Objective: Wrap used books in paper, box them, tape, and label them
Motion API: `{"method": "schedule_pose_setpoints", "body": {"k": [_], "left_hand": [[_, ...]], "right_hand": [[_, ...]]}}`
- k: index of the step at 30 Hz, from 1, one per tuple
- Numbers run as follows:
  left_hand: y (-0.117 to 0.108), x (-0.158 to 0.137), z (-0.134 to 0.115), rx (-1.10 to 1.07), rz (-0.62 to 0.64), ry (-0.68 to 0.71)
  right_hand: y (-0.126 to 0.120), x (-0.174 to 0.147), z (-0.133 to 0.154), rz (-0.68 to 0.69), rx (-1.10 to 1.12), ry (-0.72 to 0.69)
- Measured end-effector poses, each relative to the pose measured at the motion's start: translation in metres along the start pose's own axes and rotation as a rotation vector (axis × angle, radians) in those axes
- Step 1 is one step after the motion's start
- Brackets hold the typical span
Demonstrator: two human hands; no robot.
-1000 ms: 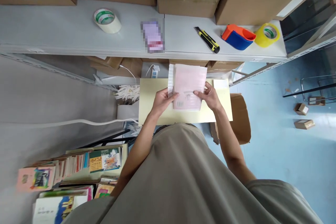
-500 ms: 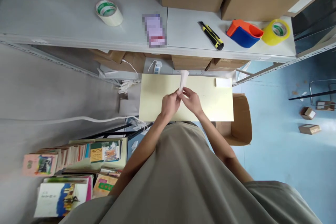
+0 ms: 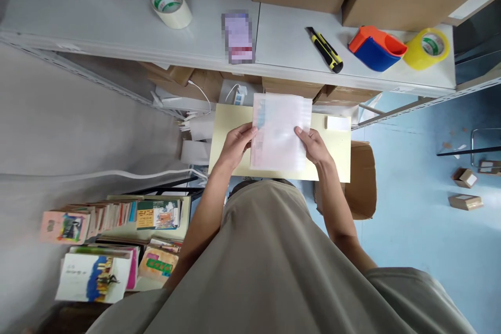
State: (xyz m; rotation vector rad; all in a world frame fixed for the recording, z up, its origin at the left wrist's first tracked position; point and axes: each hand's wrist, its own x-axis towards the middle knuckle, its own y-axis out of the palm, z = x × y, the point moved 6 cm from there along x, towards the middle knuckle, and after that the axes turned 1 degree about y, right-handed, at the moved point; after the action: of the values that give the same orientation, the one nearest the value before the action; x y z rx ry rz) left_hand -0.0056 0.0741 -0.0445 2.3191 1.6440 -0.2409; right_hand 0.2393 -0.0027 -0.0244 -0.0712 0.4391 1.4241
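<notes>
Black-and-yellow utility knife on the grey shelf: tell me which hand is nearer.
Right. The right hand is almost below the knife in view, at the right edge of the flat, pale pinkish packet; the left hand, at its left edge, is farther, lower left.

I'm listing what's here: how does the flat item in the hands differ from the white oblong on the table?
The flat item looks much larger than the white oblong. The left hand and right hand hold the flat item, while the white oblong lies on the table. The flat item has a pinkish edge; the white oblong looks plain. Both look pale.
</notes>
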Motion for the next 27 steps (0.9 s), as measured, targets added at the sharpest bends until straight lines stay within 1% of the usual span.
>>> {"method": "schedule_pose_setpoints", "body": {"k": [2,6,10,14,17,20,21,23,25,26,27], "left_hand": [[0.003,-0.009,-0.013,-0.09,0.056,-0.052],[0.009,-0.021,-0.036,-0.119,0.04,-0.056],[0.012,-0.022,-0.044,-0.087,0.014,-0.059],[0.011,-0.022,-0.045,-0.051,0.01,-0.058],[0.008,-0.021,-0.037,-0.042,0.018,-0.059],[0.004,-0.013,-0.016,0.012,0.007,-0.065],[0.002,-0.01,-0.007,0.051,-0.013,-0.054],[0.0,-0.004,0.008,0.174,-0.097,0.007],[0.006,-0.002,0.019,0.31,-0.167,0.081],[0.014,-0.003,0.025,0.361,-0.166,0.102],[0.024,-0.005,0.03,0.396,-0.134,0.106]], "right_hand": [[0.002,-0.006,0.003,0.028,0.036,0.028],[0.003,-0.007,0.003,0.05,0.074,0.044],[0.001,-0.004,0.003,0.075,0.063,0.038],[0.0,-0.003,0.003,0.098,0.071,0.034],[-0.002,-0.001,0.0,0.095,0.07,0.044],[-0.007,0.003,-0.006,0.084,0.026,0.039],[-0.008,0.005,-0.009,0.075,-0.005,0.032],[-0.012,0.008,-0.015,0.043,-0.093,0.014],[-0.012,0.012,-0.023,0.0,-0.195,-0.01],[-0.011,0.013,-0.027,-0.021,-0.243,-0.026],[-0.008,0.013,-0.03,-0.035,-0.29,-0.045]]}}
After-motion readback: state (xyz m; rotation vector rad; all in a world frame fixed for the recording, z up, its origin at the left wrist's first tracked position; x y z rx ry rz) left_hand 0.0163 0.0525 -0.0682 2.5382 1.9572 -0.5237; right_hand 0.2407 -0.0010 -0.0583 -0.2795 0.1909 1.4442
